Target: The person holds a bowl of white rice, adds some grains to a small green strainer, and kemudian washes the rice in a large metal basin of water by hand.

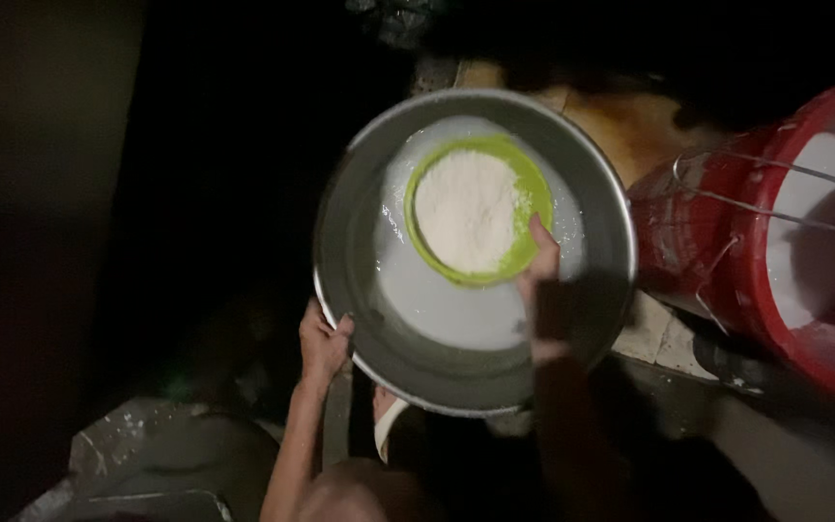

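Observation:
A large round metal basin (359, 193) holds milky white liquid (446, 304). Inside it sits a green sieve bowl (533, 198) filled with wet white pulp (466, 208). My left hand (323, 340) grips the basin's near-left rim. My right hand (543, 266) reaches into the basin and holds the near-right edge of the green sieve. The basin looks tilted toward me.
A red bucket (727, 251) with white liquid and a wire handle (775, 193) stands at the right, close to the basin. Wet concrete (794, 454) lies below it. The left side is dark; grey stained slabs (147, 454) show at the lower left.

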